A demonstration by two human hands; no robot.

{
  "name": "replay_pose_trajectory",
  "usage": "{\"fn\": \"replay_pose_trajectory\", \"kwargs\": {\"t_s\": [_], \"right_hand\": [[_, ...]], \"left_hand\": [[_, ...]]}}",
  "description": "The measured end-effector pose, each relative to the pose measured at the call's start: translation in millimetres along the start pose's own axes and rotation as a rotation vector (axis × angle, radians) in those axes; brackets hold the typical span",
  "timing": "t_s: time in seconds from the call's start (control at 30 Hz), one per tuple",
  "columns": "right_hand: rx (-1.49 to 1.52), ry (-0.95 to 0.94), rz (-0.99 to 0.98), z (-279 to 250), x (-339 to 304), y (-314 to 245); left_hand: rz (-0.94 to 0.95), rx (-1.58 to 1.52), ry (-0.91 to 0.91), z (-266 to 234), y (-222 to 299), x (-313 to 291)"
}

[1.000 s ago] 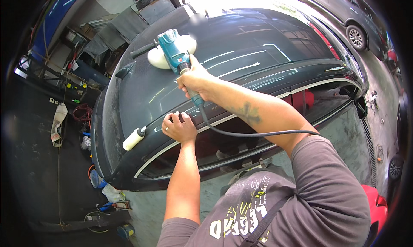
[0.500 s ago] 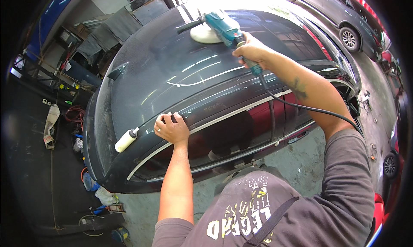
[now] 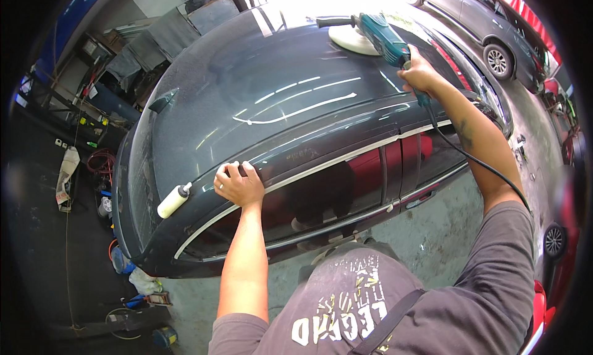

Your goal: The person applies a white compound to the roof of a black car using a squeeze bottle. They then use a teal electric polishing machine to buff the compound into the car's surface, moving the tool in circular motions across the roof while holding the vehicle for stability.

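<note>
My right hand (image 3: pixel 421 72) is wrapped round the rear handle of a teal and black polisher (image 3: pixel 384 38). Its white round pad (image 3: pixel 353 41) lies against the dark car roof (image 3: pixel 204 117), toward the far right part of it. A black side handle sticks out to the left, with no hand on it. My left hand (image 3: pixel 239 183) leans on the near roof edge, fingers apart and bent over it, holding nothing. Just left of that hand, a bottle of pale yellow liquid with a black cap (image 3: pixel 174 200) lies tilted on the car's rear corner.
The polisher's black cord (image 3: pixel 479 160) runs down along my right forearm. White masking tape (image 3: pixel 321 171) lines the window frame. A fin antenna (image 3: pixel 164 100) rises at the roof's rear. A grey car (image 3: pixel 475 15) stands far right; buckets and bags lie left on the floor.
My right hand has carried the polisher rightward across the roof. The left hand stays on the roof edge, and the view has shifted slightly.
</note>
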State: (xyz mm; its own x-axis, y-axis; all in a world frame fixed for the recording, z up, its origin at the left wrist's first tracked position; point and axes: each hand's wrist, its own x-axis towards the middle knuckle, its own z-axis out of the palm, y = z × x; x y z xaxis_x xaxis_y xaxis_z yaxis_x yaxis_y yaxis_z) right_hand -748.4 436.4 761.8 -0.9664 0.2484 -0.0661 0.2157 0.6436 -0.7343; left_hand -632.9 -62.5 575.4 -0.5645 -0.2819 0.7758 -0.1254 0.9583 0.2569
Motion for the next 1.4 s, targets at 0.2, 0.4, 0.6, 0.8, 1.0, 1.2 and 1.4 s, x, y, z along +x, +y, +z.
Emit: {"fn": "replay_pose_trajectory", "kwargs": {"t_s": [0.2,0.4,0.6,0.8,1.0,1.2,1.4], "right_hand": [[-0.526,0.177,0.026,-39,26,46],[-0.555,0.148,0.147,-39,23,20],[-0.613,0.173,0.02,-8,30,-10],[-0.607,0.055,-0.181,25,29,-44],[-0.598,-0.079,-0.326,80,-3,-126],[-0.531,-0.125,-0.39,113,6,-153],[-0.553,-0.006,-0.286,80,46,-104]], "left_hand": [[0.006,-0.033,0.022,-2,5,4],[0.006,-0.048,0.025,-4,1,4],[0.011,-0.052,0.016,-4,0,2],[0.014,-0.067,0.039,-4,2,2],[0.008,-0.071,0.03,-8,0,1],[0.005,-0.059,0.0,-7,-1,1],[0.022,-0.043,0.028,-3,-1,2]]}}
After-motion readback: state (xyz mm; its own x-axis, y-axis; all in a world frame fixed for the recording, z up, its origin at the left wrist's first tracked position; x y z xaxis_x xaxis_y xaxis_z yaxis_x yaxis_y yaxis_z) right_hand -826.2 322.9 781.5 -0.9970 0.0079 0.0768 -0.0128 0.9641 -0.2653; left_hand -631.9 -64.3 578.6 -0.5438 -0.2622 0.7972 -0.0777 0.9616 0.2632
